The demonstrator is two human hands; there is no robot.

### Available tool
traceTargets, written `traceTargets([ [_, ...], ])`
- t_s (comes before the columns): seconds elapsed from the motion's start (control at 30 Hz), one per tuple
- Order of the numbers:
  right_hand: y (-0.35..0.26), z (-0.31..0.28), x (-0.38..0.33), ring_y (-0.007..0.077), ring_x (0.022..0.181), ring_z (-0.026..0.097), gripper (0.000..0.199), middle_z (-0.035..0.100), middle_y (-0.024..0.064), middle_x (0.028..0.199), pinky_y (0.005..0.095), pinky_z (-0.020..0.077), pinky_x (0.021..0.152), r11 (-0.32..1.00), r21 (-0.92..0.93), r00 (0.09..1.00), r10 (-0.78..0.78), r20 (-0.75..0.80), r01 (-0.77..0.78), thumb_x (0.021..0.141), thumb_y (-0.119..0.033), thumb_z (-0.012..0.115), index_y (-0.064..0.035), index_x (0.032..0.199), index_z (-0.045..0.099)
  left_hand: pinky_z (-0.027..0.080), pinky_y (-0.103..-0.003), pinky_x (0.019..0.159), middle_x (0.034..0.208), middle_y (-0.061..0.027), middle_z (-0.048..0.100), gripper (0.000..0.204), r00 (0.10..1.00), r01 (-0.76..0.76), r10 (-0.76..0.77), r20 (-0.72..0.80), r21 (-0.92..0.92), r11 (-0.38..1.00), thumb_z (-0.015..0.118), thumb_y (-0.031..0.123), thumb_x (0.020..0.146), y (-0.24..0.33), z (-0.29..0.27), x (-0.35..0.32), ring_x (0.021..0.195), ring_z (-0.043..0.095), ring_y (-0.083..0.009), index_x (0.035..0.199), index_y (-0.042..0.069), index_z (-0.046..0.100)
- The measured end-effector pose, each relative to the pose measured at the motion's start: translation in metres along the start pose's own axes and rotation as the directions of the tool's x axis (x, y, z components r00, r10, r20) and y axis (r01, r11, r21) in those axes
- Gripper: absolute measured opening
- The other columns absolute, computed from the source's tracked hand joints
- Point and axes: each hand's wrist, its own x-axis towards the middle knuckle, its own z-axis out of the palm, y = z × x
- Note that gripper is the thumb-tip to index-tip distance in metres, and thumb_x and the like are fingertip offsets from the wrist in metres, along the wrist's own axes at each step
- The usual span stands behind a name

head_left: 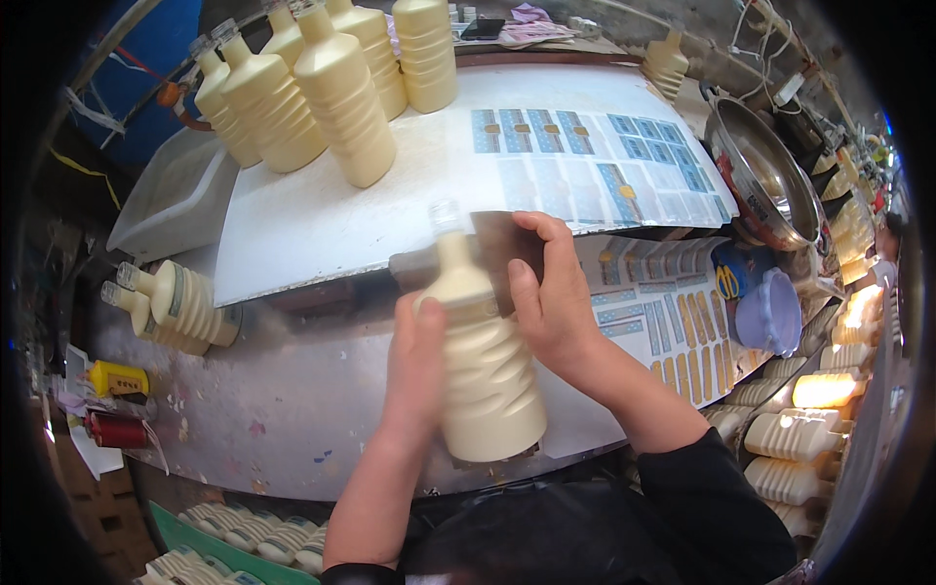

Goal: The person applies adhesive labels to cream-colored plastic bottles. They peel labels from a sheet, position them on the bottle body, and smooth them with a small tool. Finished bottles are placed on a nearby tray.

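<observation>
A cream-coloured ribbed bottle point(492, 400) with a clear neck is tilted slightly in front of me, over the near edge of the work surface. My left hand point(414, 341), somewhat blurred, grips its left side, with the thumb near the shoulder. Between the thumb and fingers of my right hand point(558, 307) is a thin dark brown flat piece point(495, 255), lying against the bottle's upper right side. A grey band point(468, 300) runs around the bottle just below its shoulder. The bottle's back is hidden.
Several similar bottles point(346, 107) stand on the white board point(292, 229); two more point(195, 307) lean at left. Sheets of blue labels point(546, 132) and gold strips point(697, 331) lie at right, near a metal pan point(765, 171) and a purple basin point(770, 312). Bottles point(795, 434) fill racks at lower right.
</observation>
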Motion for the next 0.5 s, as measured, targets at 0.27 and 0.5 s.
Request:
traceTargets([
  [0.27,0.037,-0.002,-0.004,0.0322,0.125,0.051,0.043,0.050,0.0213,0.135,0.0390,0.0391,0.110,0.993,0.041,0.990,-0.106,-0.095,0.110,0.099,-0.006,0.052,0.0038,0.140,0.043,0.054,-0.035,0.095,0.125,-0.0129,0.065,0.049,0.997,-0.070,0.070,-0.010,0.039,0.997,0.028,0.041,0.114,-0.018,-0.012,0.007,0.109,0.066,-0.0188,0.132,0.002,0.053],
  [0.5,-0.018,-0.003,0.007,0.0405,0.124,0.053,0.043,0.051,0.0239,0.132,0.0439,0.0420,0.108,0.968,0.210,0.990,-0.125,-0.059,0.135,0.097,-0.004,0.052,0.0020,0.138,0.044,0.045,-0.039,0.107,0.146,-0.0201,0.049,0.061,0.955,-0.201,0.269,-0.126,0.390,0.899,0.041,0.041,0.110,-0.002,0.001,-0.022,0.129,0.054,-0.0283,0.153,-0.001,0.036],
])
